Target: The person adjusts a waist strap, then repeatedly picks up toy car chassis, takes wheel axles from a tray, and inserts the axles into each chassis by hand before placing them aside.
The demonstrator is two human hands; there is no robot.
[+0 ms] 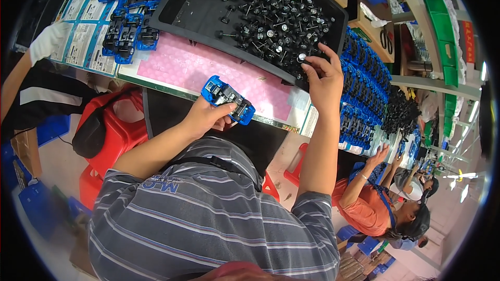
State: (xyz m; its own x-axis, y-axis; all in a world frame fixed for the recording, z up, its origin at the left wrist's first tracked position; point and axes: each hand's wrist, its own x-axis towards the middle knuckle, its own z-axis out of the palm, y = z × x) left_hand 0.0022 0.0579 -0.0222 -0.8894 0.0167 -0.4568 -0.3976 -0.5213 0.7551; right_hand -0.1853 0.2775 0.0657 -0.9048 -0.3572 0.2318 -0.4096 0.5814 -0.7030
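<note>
My left hand grips a blue toy car turned underside up, its black and grey base facing me. The thumb presses on that base near one end. Over the near right corner of a black tray, my right hand has its thumb and a finger pinched at a wheel-and-axle set, with the index finger raised apart. A silver hub shows at those fingertips; the axle itself is hard to make out. Loose black wheel-and-axle sets lie heaped in the tray.
A pink bubble-wrap sheet covers the bench before the tray. Blue car bodies stand at left, with more rows at right. A red stool and a co-worker's white-gloved hand are left; a person in orange sits right.
</note>
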